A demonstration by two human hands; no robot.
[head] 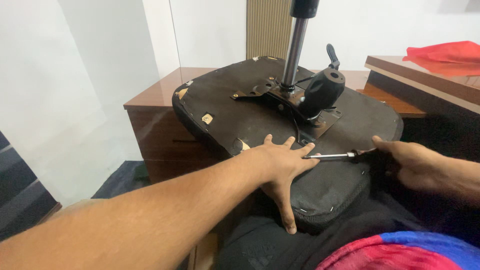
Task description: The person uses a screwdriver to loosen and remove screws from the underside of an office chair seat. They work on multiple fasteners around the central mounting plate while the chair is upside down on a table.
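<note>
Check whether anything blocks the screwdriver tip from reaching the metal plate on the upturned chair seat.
The left hand lies flat on the seat underside, fingertips at the screwdriver tip. Beyond them nothing visible blocks the way to the metal plate. The right hand grips the handle.

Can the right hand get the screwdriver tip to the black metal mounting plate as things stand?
Probably yes: the right hand holds the silver-shafted screwdriver level, its tip close to the black metal mounting plate. The left hand lies flat on the seat beside the tip, not between.
</note>
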